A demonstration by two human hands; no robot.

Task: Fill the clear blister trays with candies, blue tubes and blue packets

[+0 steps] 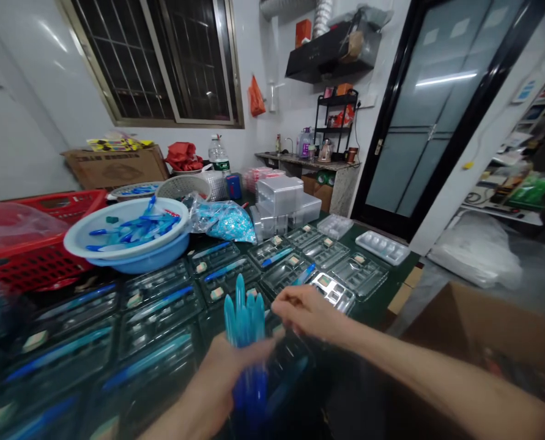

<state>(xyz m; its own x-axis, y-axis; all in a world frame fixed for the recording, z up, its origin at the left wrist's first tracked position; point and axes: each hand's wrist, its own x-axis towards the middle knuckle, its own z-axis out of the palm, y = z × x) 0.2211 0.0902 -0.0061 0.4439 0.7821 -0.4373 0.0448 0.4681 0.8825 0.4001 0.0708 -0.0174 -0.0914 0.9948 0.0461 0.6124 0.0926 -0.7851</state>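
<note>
At the far left a red basket [33,256] sits on the surface, and beside it a blue basin [129,235] holds loose blue pens. Rows of clear plastic trays [162,305] cover the dark green surface [373,305] in front of them. Many carry a blue pen and a small pale block in their compartments.

Low in the middle, the left hand [229,379] is closed around a bundle of blue pens [244,318]. Its grip is wrapped tight about the lower part of the bundle. The pens stand roughly upright and their tips fan out above the fingers, over the near trays.

Just to the right, the right hand [306,311] reaches in from the lower right and touches or nearly touches the bundle's side. Its fingers curl in towards the thumb and lie close together. Motion blur hides whether this grip pinches a pen or only rests against the bundle.

Behind the hands lie a clear bag of glittery blue pieces [221,220] and a stack of clear boxes [279,195]. At the far right an open cardboard box [460,324] stands off the edge of the surface.
</note>
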